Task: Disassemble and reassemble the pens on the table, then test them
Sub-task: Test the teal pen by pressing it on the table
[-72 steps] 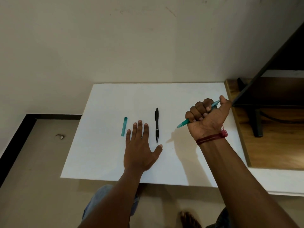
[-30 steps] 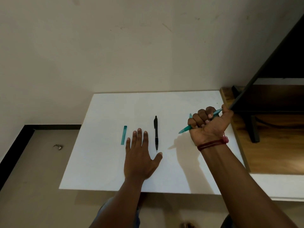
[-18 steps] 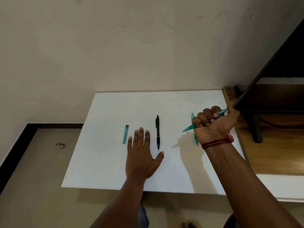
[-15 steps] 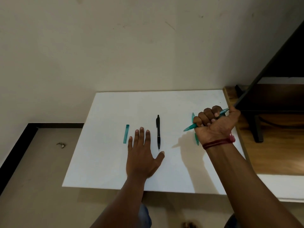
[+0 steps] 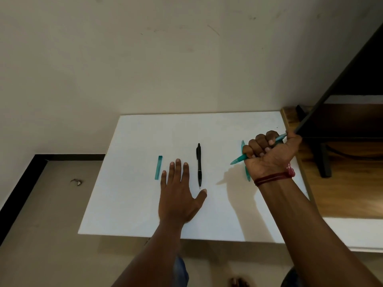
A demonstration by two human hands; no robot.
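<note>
My right hand (image 5: 269,156) is a fist closed around a teal pen (image 5: 238,159), raised above the right side of the white table (image 5: 145,214); the tip points down-left and my thumb rests on the pen's top end. Under that hand a second teal pen (image 5: 243,145) lies on the table, mostly hidden by the fist. A black pen (image 5: 199,164) lies lengthwise in the middle. My left hand (image 5: 178,193) lies flat, palm down, fingers apart, just left of the black pen. A teal pen cap (image 5: 158,167) lies left of my fingers.
A wooden shelf unit (image 5: 342,183) with a dark frame (image 5: 323,154) stands right against the table's right edge, close to my right hand. A wall rises behind the table. Floor with a small bit of debris (image 5: 76,181) lies to the left.
My right hand with the teal pen has shifted slightly right and back, uncovering the second teal pen beneath it. My left hand has stayed flat on the table.
</note>
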